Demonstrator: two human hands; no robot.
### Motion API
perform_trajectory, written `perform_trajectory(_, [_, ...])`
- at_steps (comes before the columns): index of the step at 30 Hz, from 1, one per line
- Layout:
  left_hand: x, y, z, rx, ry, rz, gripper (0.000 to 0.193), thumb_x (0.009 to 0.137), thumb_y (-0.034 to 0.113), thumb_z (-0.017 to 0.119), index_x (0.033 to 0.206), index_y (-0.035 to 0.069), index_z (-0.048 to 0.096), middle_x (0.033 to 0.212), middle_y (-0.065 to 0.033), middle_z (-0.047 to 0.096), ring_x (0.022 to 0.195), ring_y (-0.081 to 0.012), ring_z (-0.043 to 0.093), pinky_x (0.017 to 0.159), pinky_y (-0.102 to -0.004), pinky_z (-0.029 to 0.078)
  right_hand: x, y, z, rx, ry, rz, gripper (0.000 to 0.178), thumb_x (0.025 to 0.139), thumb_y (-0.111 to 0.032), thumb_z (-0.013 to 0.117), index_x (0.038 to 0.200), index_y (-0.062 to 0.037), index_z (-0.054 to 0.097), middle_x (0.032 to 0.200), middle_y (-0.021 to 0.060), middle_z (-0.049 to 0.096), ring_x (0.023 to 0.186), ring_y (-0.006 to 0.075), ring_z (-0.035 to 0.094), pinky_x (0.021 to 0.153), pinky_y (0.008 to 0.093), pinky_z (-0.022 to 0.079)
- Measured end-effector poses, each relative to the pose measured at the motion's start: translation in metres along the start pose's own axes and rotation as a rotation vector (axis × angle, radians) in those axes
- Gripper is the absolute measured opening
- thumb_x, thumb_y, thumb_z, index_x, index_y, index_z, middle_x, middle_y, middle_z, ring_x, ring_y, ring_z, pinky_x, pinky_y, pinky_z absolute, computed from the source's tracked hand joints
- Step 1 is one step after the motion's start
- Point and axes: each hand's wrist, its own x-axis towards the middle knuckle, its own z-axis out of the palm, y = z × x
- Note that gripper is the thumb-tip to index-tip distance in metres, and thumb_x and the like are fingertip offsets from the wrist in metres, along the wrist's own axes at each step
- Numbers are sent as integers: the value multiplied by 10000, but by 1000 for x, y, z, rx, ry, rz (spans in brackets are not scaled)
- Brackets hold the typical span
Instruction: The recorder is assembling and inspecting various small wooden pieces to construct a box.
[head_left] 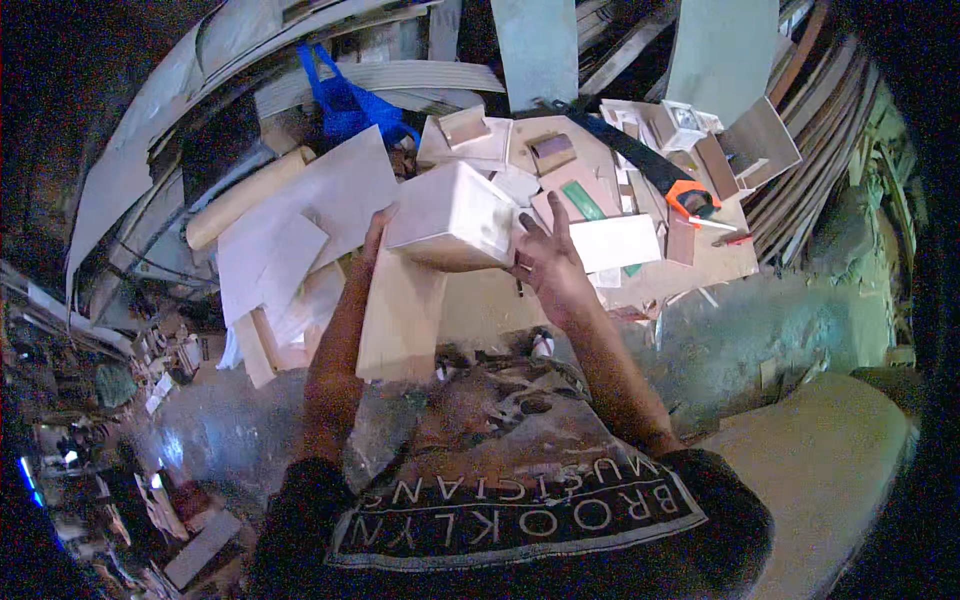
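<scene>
A white box [450,210] with flat sides is held up in front of me, between my two hands. My left hand [378,228] grips its left side, the fingers partly hidden behind the box. My right hand [550,260] supports its right side near the lower corner, one or two fingers raised and spread. Just right of that hand lies a white rectangular panel [615,243], beside a green strip [581,200]. Below the box a pale board [400,315] slants toward me.
A hand saw [640,160] with an orange and black handle lies across the bench at the right. Small open boxes [750,150] and offcuts crowd the back. Large pale sheets [265,255] are stacked at left, near a blue bag [355,110]. Scraps [175,350] litter the floor.
</scene>
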Motion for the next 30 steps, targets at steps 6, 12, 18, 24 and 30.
perform_trajectory(6, [-10, 1, 8, 62, -9, 17, 549, 927, 400, 531, 1323, 22, 485, 1219, -101, 586, 1105, -210, 571, 979, -361, 451, -11, -10, 20, -135, 24, -205, 1042, 805, 5, 717, 1530, -154, -15, 1519, 303, 184, 1170, 308, 536, 963, 402, 469])
perform_trajectory(12, [-41, -4, 9, 103, -23, 60, 544, 929, 394, 527, 1325, 23, 485, 1221, -104, 586, 1109, -209, 570, 983, -361, 449, -4, -6, 17, -173, 67, -243, 1098, 762, -14, 773, 1526, -133, -6, 1497, 291, 239, 1112, 298, 578, 919, 371, 505])
perform_trajectory(18, [-38, 8, 12, 123, -6, 124, 539, 931, 388, 524, 1326, 23, 485, 1223, -107, 585, 1114, -208, 569, 987, -360, 446, -7, -6, 21, -161, 67, -213, 1098, 756, -21, 777, 1526, -141, 3, 1505, 278, 244, 1072, 293, 597, 911, 371, 513])
perform_trajectory(24, [-61, -8, 22, 145, 4, 182, 534, 933, 382, 521, 1327, 23, 484, 1224, -110, 585, 1118, -207, 567, 991, -360, 444, -8, -1, 5, -151, -3, -171, 1007, 814, -56, 709, 1530, -171, 12, 1516, 252, 269, 1101, 230, 577, 847, 302, 501])
perform_trajectory(30, [-32, 26, 27, 161, 42, 282, 529, 935, 376, 517, 1329, 23, 484, 1226, -113, 584, 1123, -205, 566, 995, -359, 442, -15, -5, 15, -102, 45, -102, 956, 864, -207, 676, 1533, -183, -6, 1505, 246, 287, 1244, 273, 476, 988, 415, 404])
